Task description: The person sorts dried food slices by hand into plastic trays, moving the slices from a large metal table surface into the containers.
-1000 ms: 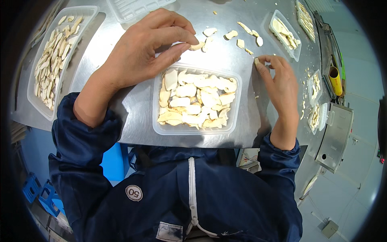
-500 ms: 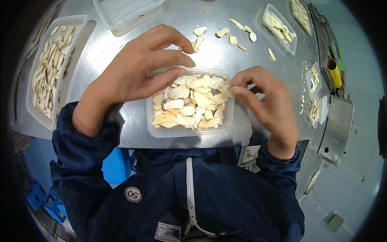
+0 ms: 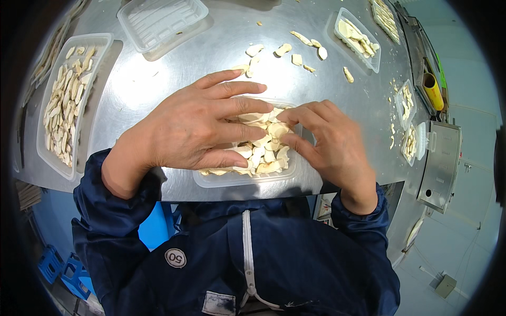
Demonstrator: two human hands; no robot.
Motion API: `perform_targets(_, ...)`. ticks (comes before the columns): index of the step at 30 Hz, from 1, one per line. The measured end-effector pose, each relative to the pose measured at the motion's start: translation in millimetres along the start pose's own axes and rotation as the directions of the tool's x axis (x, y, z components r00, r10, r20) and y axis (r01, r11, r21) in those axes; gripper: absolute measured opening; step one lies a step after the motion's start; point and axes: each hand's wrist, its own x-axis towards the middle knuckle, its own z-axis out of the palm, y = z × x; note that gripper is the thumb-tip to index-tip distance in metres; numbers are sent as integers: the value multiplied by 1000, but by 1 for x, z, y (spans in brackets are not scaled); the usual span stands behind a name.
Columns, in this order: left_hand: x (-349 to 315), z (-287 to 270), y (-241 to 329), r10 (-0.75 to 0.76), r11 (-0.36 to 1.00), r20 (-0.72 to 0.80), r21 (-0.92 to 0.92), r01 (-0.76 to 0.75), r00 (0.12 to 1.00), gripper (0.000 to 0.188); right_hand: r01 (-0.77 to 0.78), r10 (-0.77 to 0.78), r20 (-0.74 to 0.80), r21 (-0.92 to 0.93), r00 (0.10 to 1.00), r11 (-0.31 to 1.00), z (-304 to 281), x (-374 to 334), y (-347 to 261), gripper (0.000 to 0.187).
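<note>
A clear plastic tray [image 3: 245, 182] sits near the table's front edge, full of pale cream slices [image 3: 268, 156] that look like dried mushroom. Over its left half my left hand [image 3: 192, 126] lies palm down, fingers spread, the fingertips resting on or just above the slices. At the tray's right side my right hand [image 3: 333, 142] has its thumb and forefinger closed round a mushroom slice [image 3: 278, 129] at the top of the pile. My left hand hides much of the tray's left part.
Loose slices [image 3: 297, 59] lie beyond the tray. A long filled tray [image 3: 109, 45] stands at left, and a tray without slices [image 3: 163, 21] at far left. More slices fill a tray [image 3: 375, 66] at far right and small containers [image 3: 414, 113] at the right edge, near a yellow roll [image 3: 433, 90].
My left hand has come down and right over the tray, its fingers spreading. My right hand has moved left from the tray's right rim onto the slices.
</note>
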Motion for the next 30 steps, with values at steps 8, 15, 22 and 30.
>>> perform_targets(8, 0, 3, -1, -1, 1000, -10, 10, 1, 1000, 62, -40, 41, -24, 32, 999, 999, -2, -7, 5, 25)
perform_targets(15, -2, 4, -1, -2, 1000, -2, -13, 2, 1000, 63, 36, -33, -84, 34, 996, 999, 8, -4, 3, 23)
perform_targets(22, 1, 1, 1, 32, 998, 9, -45, -32, 999, 57, 63, -59, -149, 21, 987, 998, 18, 1, 2, 20)
perform_targets(30, 4, -11, 3, -26, 998, 44, -59, 29, 999, 49, -200, 177, -309, -46, 934, 979, 5, 45, 66, 22)
